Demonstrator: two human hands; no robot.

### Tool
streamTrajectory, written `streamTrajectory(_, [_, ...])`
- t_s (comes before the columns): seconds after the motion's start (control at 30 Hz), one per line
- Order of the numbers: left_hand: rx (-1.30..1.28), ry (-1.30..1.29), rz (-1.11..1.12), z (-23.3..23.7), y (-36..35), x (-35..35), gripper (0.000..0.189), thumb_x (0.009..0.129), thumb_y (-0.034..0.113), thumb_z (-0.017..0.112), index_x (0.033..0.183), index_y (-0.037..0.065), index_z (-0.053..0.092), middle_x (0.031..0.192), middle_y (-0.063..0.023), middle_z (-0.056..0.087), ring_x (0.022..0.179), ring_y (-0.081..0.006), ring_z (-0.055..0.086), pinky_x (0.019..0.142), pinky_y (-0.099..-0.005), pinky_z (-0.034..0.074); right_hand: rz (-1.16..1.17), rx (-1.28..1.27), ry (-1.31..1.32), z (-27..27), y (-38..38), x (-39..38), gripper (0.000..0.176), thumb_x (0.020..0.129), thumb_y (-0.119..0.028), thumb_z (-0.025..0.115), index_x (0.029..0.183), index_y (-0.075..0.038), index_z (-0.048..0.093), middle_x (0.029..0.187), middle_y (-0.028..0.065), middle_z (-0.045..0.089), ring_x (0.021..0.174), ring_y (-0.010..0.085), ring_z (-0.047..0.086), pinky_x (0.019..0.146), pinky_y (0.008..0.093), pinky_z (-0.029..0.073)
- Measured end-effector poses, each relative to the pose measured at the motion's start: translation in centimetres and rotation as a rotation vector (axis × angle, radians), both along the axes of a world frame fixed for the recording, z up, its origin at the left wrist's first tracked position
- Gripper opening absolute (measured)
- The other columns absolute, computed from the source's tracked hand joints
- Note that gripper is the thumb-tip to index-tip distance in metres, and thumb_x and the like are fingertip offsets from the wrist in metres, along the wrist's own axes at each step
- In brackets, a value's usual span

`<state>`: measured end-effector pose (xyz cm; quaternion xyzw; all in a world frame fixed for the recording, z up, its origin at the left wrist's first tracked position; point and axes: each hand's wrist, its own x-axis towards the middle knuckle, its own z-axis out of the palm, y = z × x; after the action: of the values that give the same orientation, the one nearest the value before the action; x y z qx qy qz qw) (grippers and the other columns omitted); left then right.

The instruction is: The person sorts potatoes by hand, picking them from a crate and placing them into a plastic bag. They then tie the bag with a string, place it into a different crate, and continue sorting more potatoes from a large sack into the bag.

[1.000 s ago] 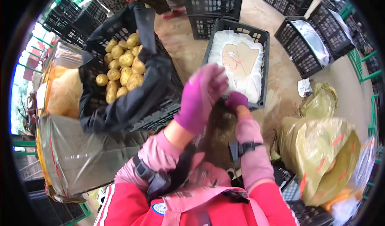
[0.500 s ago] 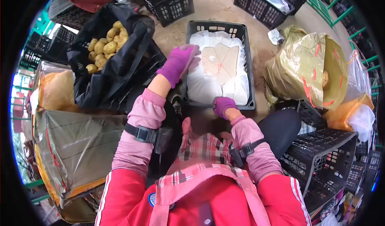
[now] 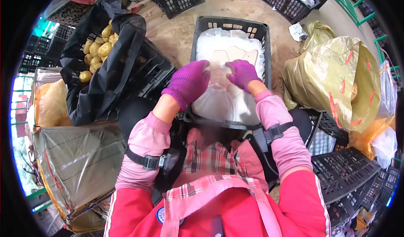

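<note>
In front of me a black plastic crate (image 3: 266,47) holds a translucent white plastic liner (image 3: 214,104) with a cracked-looking beige sheet (image 3: 235,54) on top. My left hand (image 3: 189,81), in a purple knitted glove, is over the liner's left side with its fingers curled closed. My right hand (image 3: 244,73), gloved alike, is closed at the beige sheet's right part. Between and below the hands the liner is drawn up in gathers, and both seem to pinch its near edge. The fingertips are partly hidden.
Left stands a crate with a black bag (image 3: 122,56) of potatoes (image 3: 101,47). A large wrapped box (image 3: 80,161) is nearer on that side. On the right are an olive plastic sack (image 3: 324,73) and black crates (image 3: 345,169). More crates (image 3: 181,1) stand at the back.
My right hand has moved up from the crate's near edge to the sheet, bringing the liner's edge along. My left hand has come down nearer to me. The view has shifted slightly.
</note>
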<state>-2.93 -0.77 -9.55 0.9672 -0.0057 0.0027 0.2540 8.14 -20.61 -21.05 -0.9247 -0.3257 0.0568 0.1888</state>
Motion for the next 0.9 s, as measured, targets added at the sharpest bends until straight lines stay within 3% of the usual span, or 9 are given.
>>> streamTrajectory(0.07, [0.003,0.038,0.015,-0.5,0.1,-0.3,0.031,0.091,0.021,0.06,0.118,0.005,0.062,0.108,-0.0189,0.067,0.101,-0.0368,0.064,0.086,-0.0424,0.052,0.066,-0.23,-0.037,-0.9,0.9,0.7,0.025,0.083,-0.03,0.066,0.105,-0.021,0.073,0.108,0.0084,0.068,0.106,0.0298,0.061,0.09,0.0418,0.049])
streamTrajectory(0.17, [0.049,0.026,0.003,-1.3,0.3,0.5,0.032,0.092,0.022,0.061,0.118,0.004,0.062,0.109,-0.0185,0.067,0.102,-0.0366,0.064,0.086,-0.0424,0.052,-0.044,0.006,0.071,0.7,0.6,2.1,0.015,0.082,-0.026,0.065,0.09,-0.018,0.076,0.094,0.0113,0.07,0.094,0.03,0.066,0.086,0.0419,0.051])
streamTrajectory(0.27, [-0.04,0.008,-0.003,-2.6,-0.4,1.8,0.035,0.089,0.027,0.06,0.116,0.004,0.06,0.106,-0.022,0.066,0.099,-0.039,0.063,0.085,-0.0459,0.051,-0.203,0.294,0.426,2.8,-2.0,3.9,0.019,0.085,-0.025,0.063,0.096,-0.014,0.074,0.094,0.0127,0.071,0.091,0.0295,0.067,0.082,0.038,0.051])
streamTrajectory(0.37, [0.105,0.117,-0.04,-4.7,-2.2,3.2,0.043,0.088,0.032,0.063,0.121,0.004,0.059,0.108,-0.0226,0.065,0.101,-0.0386,0.063,0.088,-0.045,0.051,-0.195,0.336,0.497,3.9,-3.0,4.6,0.023,0.086,-0.025,0.062,0.098,-0.008,0.073,0.094,0.0137,0.072,0.09,0.0269,0.068,0.082,0.035,0.051])
streamTrajectory(0.5, [0.038,-0.202,0.001,-9.0,-5.2,4.7,0.052,0.086,0.037,0.072,0.123,0.001,0.062,0.11,-0.0178,0.069,0.103,-0.032,0.067,0.091,-0.0396,0.051,-0.201,0.49,0.622,4.9,-2.7,4.2,0.023,0.088,-0.02,0.064,0.101,-0.002,0.072,0.092,0.0116,0.072,0.087,0.0197,0.067,0.081,0.0319,0.051])
streamTrajectory(0.6, [-0.441,0.114,0.096,-9.7,-5.8,6.2,0.043,0.087,0.033,0.072,0.113,-0.001,0.068,0.104,-0.0173,0.071,0.096,-0.0262,0.068,0.088,-0.0355,0.051,-0.241,0.575,0.694,4.1,-2.7,4.8,0.021,0.088,-0.015,0.066,0.102,0.0,0.072,0.09,0.0103,0.072,0.085,0.0166,0.066,0.081,0.0302,0.051])
streamTrajectory(0.63, [-0.511,0.085,0.151,-10.2,-5.8,6.3,0.032,0.091,0.026,0.07,0.107,-0.002,0.071,0.099,-0.0134,0.073,0.091,-0.0168,0.068,0.084,-0.0292,0.051,-0.25,0.605,0.719,3.6,-2.8,5.0,0.021,0.088,-0.015,0.066,0.101,0.0,0.072,0.09,0.0102,0.072,0.085,0.0164,0.066,0.081,0.0301,0.051])
streamTrajectory(0.77, [-0.705,0.122,0.204,-9.2,-5.9,6.4,0.025,0.097,0.016,0.063,0.112,-0.003,0.069,0.099,-0.0068,0.073,0.089,-0.0089,0.066,0.08,-0.0231,0.05,-0.166,0.631,0.844,3.1,-3.1,5.7,0.022,0.091,-0.016,0.065,0.105,0.001,0.07,0.096,0.0076,0.071,0.089,0.0134,0.065,0.081,0.0262,0.051])
streamTrajectory(0.9, [-0.814,0.109,0.234,-8.4,-5.5,6.5,0.027,0.098,0.018,0.06,0.111,-0.005,0.066,0.098,-0.0099,0.072,0.088,-0.0126,0.067,0.082,-0.0252,0.053,-0.212,0.724,1.048,4.1,-2.5,5.8,0.026,0.092,-0.014,0.064,0.114,-0.001,0.066,0.101,0.0063,0.069,0.097,0.0124,0.065,0.088,0.025,0.05])
